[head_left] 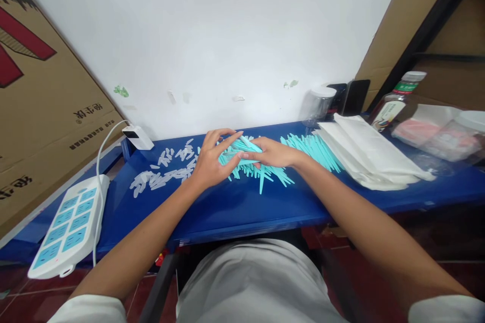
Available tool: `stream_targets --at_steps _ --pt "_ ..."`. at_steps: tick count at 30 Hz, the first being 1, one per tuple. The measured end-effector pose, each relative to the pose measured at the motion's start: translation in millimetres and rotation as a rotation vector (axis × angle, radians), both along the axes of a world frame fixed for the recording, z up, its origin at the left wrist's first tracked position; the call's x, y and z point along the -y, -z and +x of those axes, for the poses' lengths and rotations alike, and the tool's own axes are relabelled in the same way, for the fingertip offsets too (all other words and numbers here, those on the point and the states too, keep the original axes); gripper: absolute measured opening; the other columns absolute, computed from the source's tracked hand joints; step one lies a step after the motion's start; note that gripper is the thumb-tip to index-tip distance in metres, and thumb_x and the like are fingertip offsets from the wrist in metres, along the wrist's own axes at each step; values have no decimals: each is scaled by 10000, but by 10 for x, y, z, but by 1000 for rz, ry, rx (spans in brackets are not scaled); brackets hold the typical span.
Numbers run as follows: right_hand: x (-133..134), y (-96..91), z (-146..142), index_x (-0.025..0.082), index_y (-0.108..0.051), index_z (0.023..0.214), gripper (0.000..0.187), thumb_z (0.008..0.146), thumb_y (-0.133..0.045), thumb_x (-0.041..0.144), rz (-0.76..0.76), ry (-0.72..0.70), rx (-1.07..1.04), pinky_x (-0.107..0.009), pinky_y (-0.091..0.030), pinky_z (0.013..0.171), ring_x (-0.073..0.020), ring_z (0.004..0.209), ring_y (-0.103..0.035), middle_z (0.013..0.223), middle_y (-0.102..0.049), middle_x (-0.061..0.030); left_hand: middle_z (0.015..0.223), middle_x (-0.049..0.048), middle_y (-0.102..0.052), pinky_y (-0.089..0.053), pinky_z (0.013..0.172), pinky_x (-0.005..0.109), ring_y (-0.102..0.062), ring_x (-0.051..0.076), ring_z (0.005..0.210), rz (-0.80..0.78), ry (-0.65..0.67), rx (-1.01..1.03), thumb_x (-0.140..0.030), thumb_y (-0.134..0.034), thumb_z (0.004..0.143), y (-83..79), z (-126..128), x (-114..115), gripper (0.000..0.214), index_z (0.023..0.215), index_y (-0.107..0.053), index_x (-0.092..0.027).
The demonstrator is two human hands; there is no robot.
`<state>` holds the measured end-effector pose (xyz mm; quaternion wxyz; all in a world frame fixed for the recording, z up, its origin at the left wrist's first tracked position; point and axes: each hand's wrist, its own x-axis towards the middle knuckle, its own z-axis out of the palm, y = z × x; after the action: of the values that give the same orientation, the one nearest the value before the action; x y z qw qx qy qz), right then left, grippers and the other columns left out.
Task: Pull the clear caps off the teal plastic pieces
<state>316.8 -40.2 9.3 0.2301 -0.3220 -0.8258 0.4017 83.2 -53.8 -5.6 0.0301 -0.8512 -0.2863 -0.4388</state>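
Observation:
My right hand (273, 152) closes round several slim turquoise plastic sticks (248, 145) with tapered ends. From the other side, my left hand (212, 159) meets it, thumb and index fingertip pressed to the same held sticks. Just which stick the left fingers pinch is partly hidden. Beneath both hands lies a loose heap of like turquoise sticks (261, 174), pointing various ways. A neater row of them (312, 151) is to the right of my right hand. Small clear plastic pieces (162, 171) lie scattered left of my left hand.
The blue table (235, 212) meets a white wall. At right are white paper sheets or bags (373, 154), a clear jar (320, 103), a bottle (396, 98) and a lidded tub (458, 136). A power strip (71, 224) and a white corded device (138, 137) are at left.

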Motion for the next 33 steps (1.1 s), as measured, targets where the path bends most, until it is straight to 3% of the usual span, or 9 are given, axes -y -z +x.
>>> stream_targets --at_steps 5,13,17,21,25,29,33 --pt "-2 15 -16 173 -652 1003 528 952 -556 690 7 -58 -26 -260 -450 578 -162 640 -663 821 -626 -20 1349 101 -637 -508 1051 499 -566 292 1264 -22 9 31 -314 -685 945 2 15 10 420 1365 -692 -299" --pt "-25 68 -31 173 -594 911 521 931 -590 693 58 68 -3 -257 -421 557 -175 618 -647 696 -625 -4 1394 93 -596 -520 1055 488 -535 294 1325 -133 69 74 -340 -719 934 -36 -6 -29 423 1356 -699 -327" --pt "-22 63 -36 164 -638 993 497 970 -556 653 70 45 -48 -252 -412 565 -167 621 -620 668 -632 -2 1437 94 -578 -504 1069 495 -517 298 1349 -112 67 46 -334 -717 940 -2 34 11 357 1296 -739 -330" --pt "-21 68 -42 161 -670 1077 526 967 -553 662 49 72 -80 -249 -402 547 -166 619 -608 674 -631 -7 1456 84 -582 -496 1079 506 -528 296 1339 -58 6 86 -342 -684 962 17 64 43 385 1347 -704 -339" --pt "-47 104 -50 164 -659 1039 523 954 -566 672 25 182 -156 -251 -396 548 -151 591 -565 662 -602 -1 1448 105 -591 -480 1098 478 -536 288 1337 -22 -113 187 -373 -664 969 -38 -27 -29 506 1466 -601 -301" --pt "-86 121 -31 164 -620 903 512 951 -566 671 41 299 -183 -264 -408 560 -141 580 -530 692 -624 -19 1269 103 -694 -525 987 393 -617 261 1207 -82 -217 309 -406 -638 969 -90 -199 -207 422 1353 -673 -234" --pt "-110 116 -14 173 -588 863 510 949 -562 675 59 369 -214 -266 -399 561 -131 573 -493 693 -617 -17 844 58 -733 -516 717 291 -683 192 794 -306 -311 482 -443 -598 960 -142 -361 -377 329 1053 -760 -172"
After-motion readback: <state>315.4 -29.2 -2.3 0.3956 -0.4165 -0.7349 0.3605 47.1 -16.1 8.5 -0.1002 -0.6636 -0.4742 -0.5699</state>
